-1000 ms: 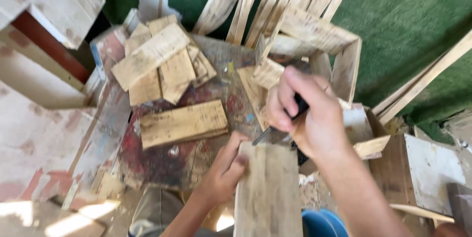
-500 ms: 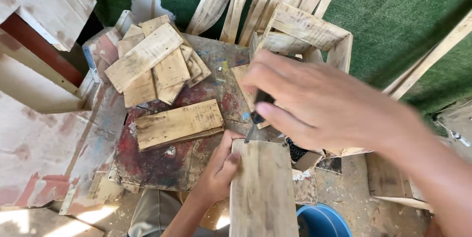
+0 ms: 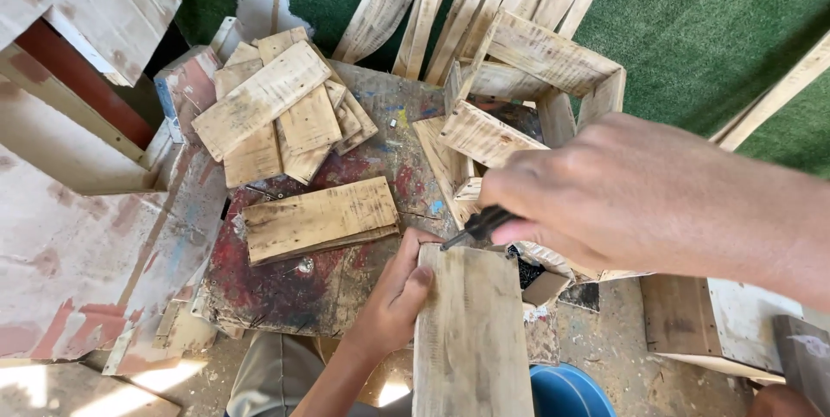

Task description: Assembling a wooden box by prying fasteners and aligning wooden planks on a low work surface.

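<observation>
Tool head: I can't see it; my right hand covers all but a dark handle.
Plank: its lower end runs off the bottom edge.
Blue bucket: cut off below.
Left hand: palm hidden.

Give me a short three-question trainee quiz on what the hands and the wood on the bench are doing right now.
1. True or false: the left hand rests on the plank nearest the camera.
2. What does the right hand hold? A) dark-handled tool B) blue bucket C) loose board
3. What lies at the far left of the paint-stained bench top?

Key
1. True; it grips the plank's left edge.
2. A; the tool's tip is at the plank's top end.
3. A pile of short boards.
</observation>
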